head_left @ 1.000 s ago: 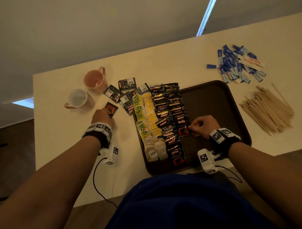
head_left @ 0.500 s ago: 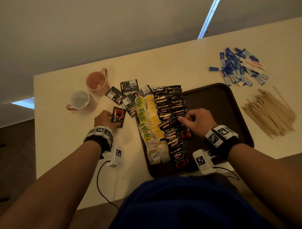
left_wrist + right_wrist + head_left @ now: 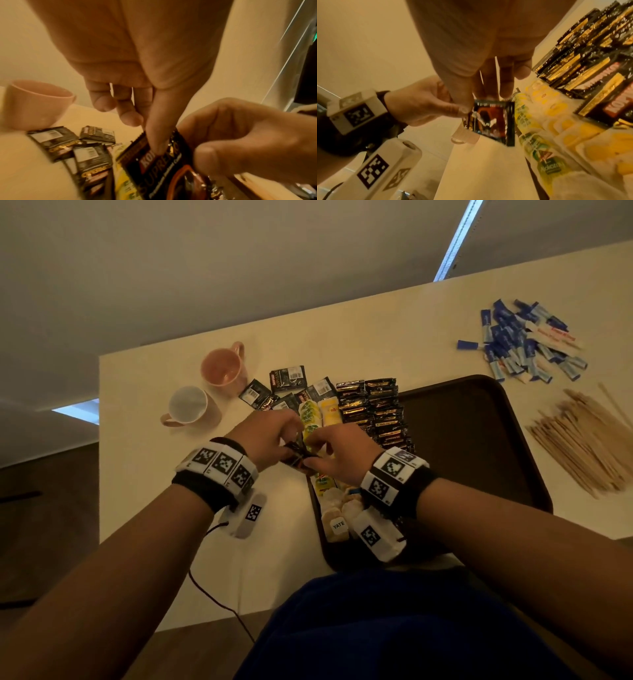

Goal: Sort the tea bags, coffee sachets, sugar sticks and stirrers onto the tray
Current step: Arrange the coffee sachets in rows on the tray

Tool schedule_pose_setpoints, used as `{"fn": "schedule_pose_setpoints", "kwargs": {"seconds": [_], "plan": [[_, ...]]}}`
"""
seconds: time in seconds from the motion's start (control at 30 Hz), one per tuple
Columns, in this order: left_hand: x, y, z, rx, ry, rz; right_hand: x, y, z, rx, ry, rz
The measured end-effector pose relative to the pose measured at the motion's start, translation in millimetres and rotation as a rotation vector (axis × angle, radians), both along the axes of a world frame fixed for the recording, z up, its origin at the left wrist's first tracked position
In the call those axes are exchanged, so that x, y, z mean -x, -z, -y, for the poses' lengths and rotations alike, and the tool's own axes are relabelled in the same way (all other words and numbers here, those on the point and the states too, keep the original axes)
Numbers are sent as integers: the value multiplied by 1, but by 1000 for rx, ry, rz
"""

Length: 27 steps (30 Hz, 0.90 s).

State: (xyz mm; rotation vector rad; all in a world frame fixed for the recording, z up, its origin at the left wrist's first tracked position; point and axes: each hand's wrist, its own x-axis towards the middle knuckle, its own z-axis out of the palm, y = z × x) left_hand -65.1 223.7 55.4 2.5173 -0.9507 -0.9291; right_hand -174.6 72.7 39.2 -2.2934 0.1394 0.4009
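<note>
Both hands have come together since half a second ago, when the left hand (image 3: 270, 436) was picking a coffee sachet (image 3: 297, 455) up off the table (image 3: 342, 337) and the right hand (image 3: 342, 453) was down on the rows in the tray (image 3: 479, 419). Now the two hands meet in the air over the left edge of the tray. Each one pinches the same black sachet with the orange ring on it. The left thumb lies on its front, and the right fingers hold its other side. I think the sachet is being passed from left to right, so it can go next into the coffee rows.

On the tray there are two long rows of black and gold coffee packs (image 3: 376, 409). Beside them, on the left, lie green and yellow tea bags (image 3: 318, 416) in a line. More pale tea bags (image 3: 337, 520) sit at the near end. The right half of the tray is bare.

A few coffee sachets (image 3: 284, 388) are still out on the table, near the pink cup (image 3: 222, 368) and the white cup (image 3: 188, 407). Neither cup seems to hold anything. The blue sugar sticks (image 3: 520, 344) and wooden stirrers (image 3: 582, 443) lie in heaps on the table, right of the tray, not sorted yet
</note>
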Motion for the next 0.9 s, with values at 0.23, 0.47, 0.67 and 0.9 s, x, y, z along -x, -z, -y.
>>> {"fn": "schedule_pose_setpoints", "kwargs": {"seconds": [0.23, 0.47, 0.67, 0.9], "plan": [[-19, 10, 6, 153, -70, -97, 12, 8, 12, -16, 104, -129], [-41, 71, 10, -275, 97, 247, 24, 17, 19, -70, 143, -196], [-34, 98, 14, -347, 173, 286, 25, 13, 26, -116, 171, -153], [-17, 91, 2, -308, 180, 318, 22, 17, 25, -88, 158, -137]]}}
